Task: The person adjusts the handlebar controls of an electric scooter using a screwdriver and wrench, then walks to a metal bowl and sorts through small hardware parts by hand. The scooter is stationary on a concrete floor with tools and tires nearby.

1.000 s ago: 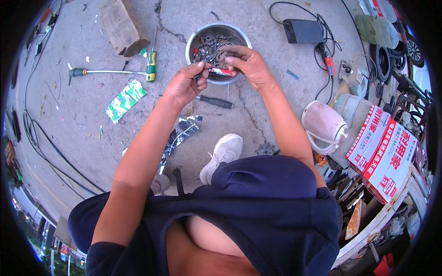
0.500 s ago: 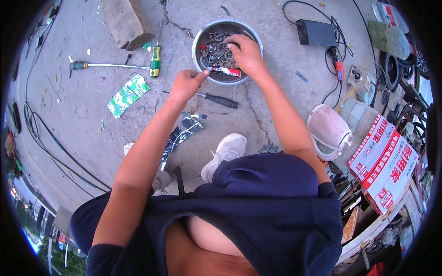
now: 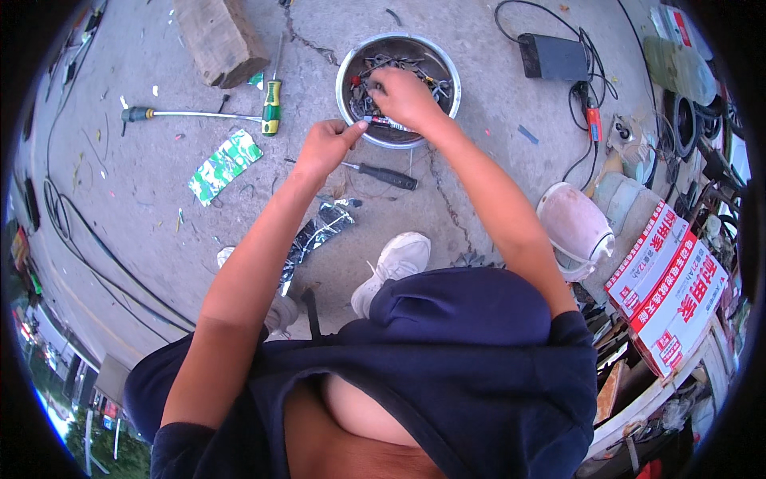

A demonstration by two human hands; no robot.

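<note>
A round metal bowl (image 3: 456, 89) stands on the concrete, filled with bolts, nuts and other small metal parts (image 3: 435, 86). My left hand (image 3: 325, 148) grips its near left rim, thumb on top. Inside the bowl my right hand (image 3: 405, 97) reaches down into the left part of the heap. Its fingers are curled together, and whatever they hold is too small to name. A small tube (image 3: 386, 122), red, white and black, lies against the near inner wall, partly covered by my right wrist.
A black-handled screwdriver (image 3: 387, 176) lies just below the bowl. Left are a green-yellow screwdriver (image 3: 271, 108), a long-shafted tool (image 3: 199, 114), a green-white packet (image 3: 226, 168) and a wooden block (image 3: 219, 40). Right are a black power adapter (image 3: 552, 57), a whitish bucket (image 3: 573, 223) and a red-white carton (image 3: 670, 279).
My right hand has moved left within the bowl, baring parts on the right and covering more of the tube. My left hand stays at the rim.
</note>
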